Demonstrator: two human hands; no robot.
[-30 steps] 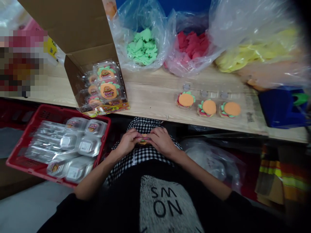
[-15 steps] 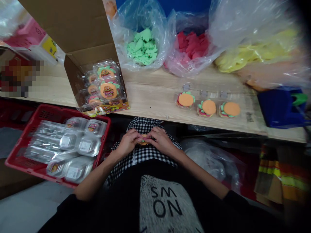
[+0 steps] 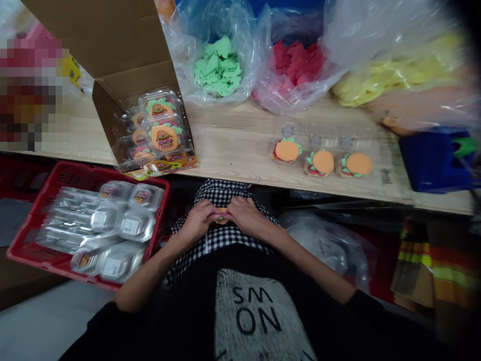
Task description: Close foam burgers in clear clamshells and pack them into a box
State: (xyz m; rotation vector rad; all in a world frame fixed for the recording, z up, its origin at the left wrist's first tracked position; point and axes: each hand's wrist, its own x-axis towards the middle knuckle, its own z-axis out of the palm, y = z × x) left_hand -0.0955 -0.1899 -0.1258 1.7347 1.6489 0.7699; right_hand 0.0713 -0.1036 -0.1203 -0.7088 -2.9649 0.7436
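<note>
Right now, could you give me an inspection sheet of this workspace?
Surface: wooden table, bearing an open carton and clear bags of green, red and yellow pieces.
Things: toy burger, partly covered; three similar burgers on the table.
Clutter: loose plastic bag below the table edge.
Grip: left hand and right hand pinch the toy burger over checked cloth.
Cables: nothing seen.
Surroundings: red crate of clear packs at left.

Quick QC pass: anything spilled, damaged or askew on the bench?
Nothing plainly spilled or damaged. Slightly odd: the leftmost burger on the bench shows its green layer poking out mostly at picture right, while the other two burgers show theirs mainly at left.
</note>
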